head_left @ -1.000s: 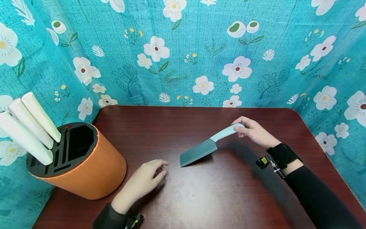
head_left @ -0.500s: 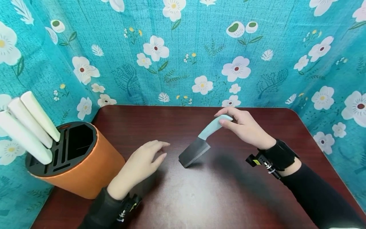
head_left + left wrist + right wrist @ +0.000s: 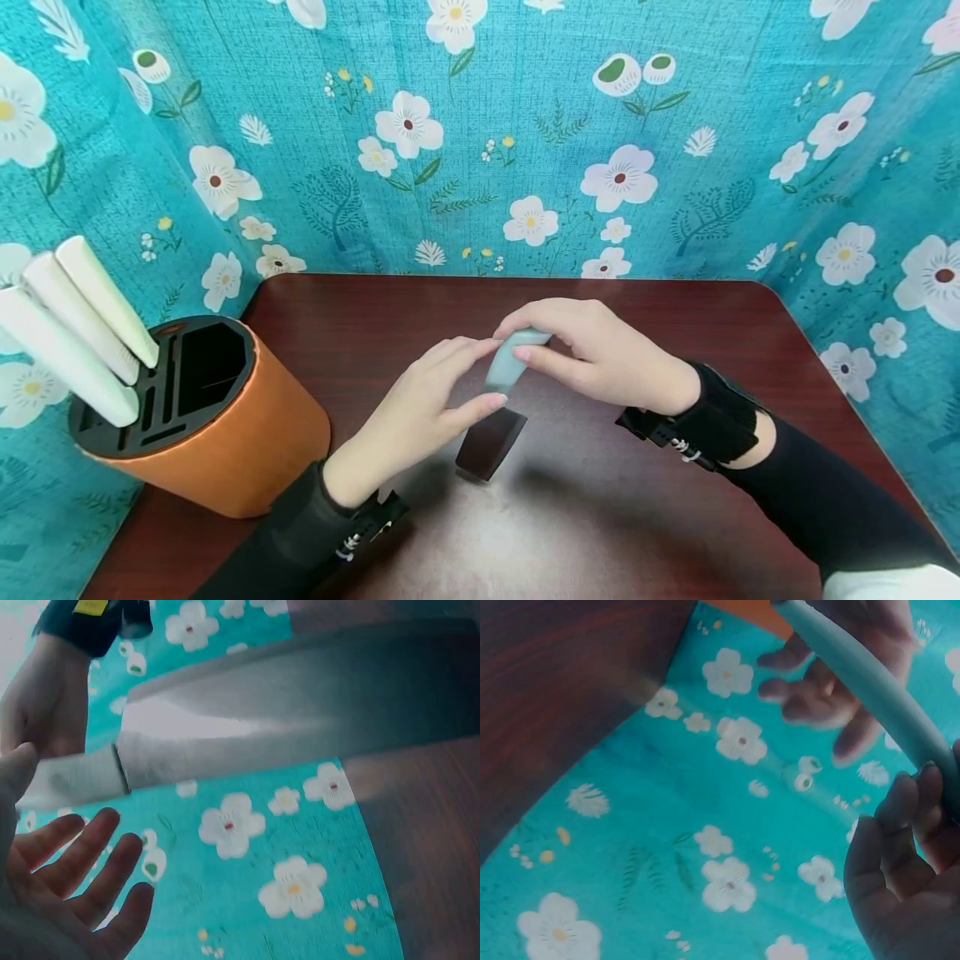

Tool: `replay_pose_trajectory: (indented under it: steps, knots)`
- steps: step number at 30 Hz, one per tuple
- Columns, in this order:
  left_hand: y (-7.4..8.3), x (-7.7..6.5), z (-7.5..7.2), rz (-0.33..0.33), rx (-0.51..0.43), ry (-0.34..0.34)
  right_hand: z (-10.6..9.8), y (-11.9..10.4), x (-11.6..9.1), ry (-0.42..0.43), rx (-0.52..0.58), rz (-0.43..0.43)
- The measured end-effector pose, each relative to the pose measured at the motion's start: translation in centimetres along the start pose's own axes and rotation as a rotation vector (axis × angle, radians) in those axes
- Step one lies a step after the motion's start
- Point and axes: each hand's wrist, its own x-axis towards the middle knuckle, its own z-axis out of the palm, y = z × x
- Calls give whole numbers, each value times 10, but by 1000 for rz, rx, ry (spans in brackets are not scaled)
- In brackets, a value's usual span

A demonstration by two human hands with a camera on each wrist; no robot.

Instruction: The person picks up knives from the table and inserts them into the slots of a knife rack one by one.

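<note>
A cleaver [image 3: 491, 446] with a pale blue handle stands tilted over the table, blade pointing down. In the head view my right hand [image 3: 600, 350] pinches the butt end of the handle between thumb and fingers. My left hand [image 3: 427, 404] reaches to the other side of the handle, fingers spread, thumb extended across the front of it. The left wrist view shows the broad blade [image 3: 247, 712] side-on, with the left fingers [image 3: 109, 862] apart below the handle. In the right wrist view the handle [image 3: 877, 697] runs up from the right fingers [image 3: 900, 806] past the left hand.
An orange knife block [image 3: 262, 433] with a black slotted top stands at the table's left. Several white handles [image 3: 82, 358] stick out of it. The dark red-brown table [image 3: 675, 533] meets a blue floral curtain [image 3: 480, 150] at its back edge.
My right hand has moved left with the cleaver, swinging it from nearly flat to steep, blade down. My left hand has come up and right to the handle.
</note>
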Motion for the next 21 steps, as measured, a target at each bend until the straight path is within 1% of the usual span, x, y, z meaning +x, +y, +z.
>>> replay_pose_trajectory:
  steps: [2, 4, 7, 10, 12, 16, 18, 21]
  knots:
    - [4, 1, 0, 18, -42, 20, 2, -4, 4, -13, -24, -57]
    - [7, 1, 1, 24, -79, 50, 4, -7, 6, -29, -40, -96]
    - [13, -1, 1, 25, -119, 101, 5, -11, 7, -43, -55, -131]
    - [17, -3, 1, 37, -134, 137, 6, -13, 6, -45, -63, -148]
    - [19, -3, 1, 54, -132, 148, 7, -14, 4, -39, -71, -155]
    - [21, -3, 2, 84, -122, 164, 7, -15, 0, -34, -75, -142]
    - [21, -3, 3, 90, -128, 179, 8, -15, 0, -33, -70, -128]
    - [23, -5, 1, 80, -127, 207, 8, -16, -1, -22, -53, -89]
